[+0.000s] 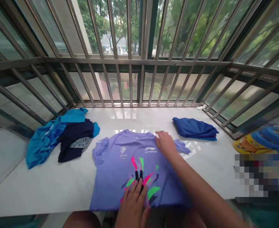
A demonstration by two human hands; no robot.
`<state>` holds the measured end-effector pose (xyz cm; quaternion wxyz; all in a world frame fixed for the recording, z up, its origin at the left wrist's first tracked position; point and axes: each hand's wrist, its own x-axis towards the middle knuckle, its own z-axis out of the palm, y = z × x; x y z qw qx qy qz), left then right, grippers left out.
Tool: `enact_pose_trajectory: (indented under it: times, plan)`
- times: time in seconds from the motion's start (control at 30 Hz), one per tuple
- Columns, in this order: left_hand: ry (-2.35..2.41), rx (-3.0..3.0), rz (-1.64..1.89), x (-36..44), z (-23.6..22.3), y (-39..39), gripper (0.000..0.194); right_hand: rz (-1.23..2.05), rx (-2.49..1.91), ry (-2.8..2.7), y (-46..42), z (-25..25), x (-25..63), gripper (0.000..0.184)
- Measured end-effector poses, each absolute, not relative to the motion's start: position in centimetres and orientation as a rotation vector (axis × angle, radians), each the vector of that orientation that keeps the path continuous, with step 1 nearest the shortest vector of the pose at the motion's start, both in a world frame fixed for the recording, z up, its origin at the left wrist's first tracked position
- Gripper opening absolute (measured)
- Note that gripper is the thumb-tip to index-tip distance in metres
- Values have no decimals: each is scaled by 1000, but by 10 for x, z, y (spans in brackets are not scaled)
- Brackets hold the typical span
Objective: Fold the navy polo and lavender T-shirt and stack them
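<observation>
We have the purple shirt (151, 166) spread on the bench (213, 167), under the straight, loose fingers of our left hand (133, 201), with our right hand (166, 145) at its shoulder, those fingers pinching or not, we can't tell.

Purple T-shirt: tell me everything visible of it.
The purple T-shirt looks like thin fabric. It lies front up on the white surface, mostly flat, neckline at the far side, hem at the near edge. Its short sleeves look crumpled; two white chest marks, one reading LI-NING, sit above a pink, green and black print. The left grip, a bare hand, rests over the print; the right grip is at the shoulder beside the neckline, its forearm covering one side.
</observation>
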<state>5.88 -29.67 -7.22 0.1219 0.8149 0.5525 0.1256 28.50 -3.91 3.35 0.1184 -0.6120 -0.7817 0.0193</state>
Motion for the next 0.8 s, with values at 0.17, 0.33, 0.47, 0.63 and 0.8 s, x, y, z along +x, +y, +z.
enact_pose_trajectory:
  times: [0.17,0.33,0.47,0.63,0.8]
  plan:
    - [1939,2082,616,19,-24,-232,48,273,-1724,-2518,-60,-10,237,56]
    - [2529,1889,436,-51,2,-156,54,148,-2050,-2272,-17,-3,228,62]
    - [2761,1595,296,-96,-3,-134,69,210,-1861,-2346,-12,-1,182,66]
    - [2423,1073,1032,-139,-10,-126,26,404,-1447,-2474,-29,-24,129,63]
    - [1798,489,1782,-142,-7,-122,24,401,-1359,-2446,-25,-34,130,64]
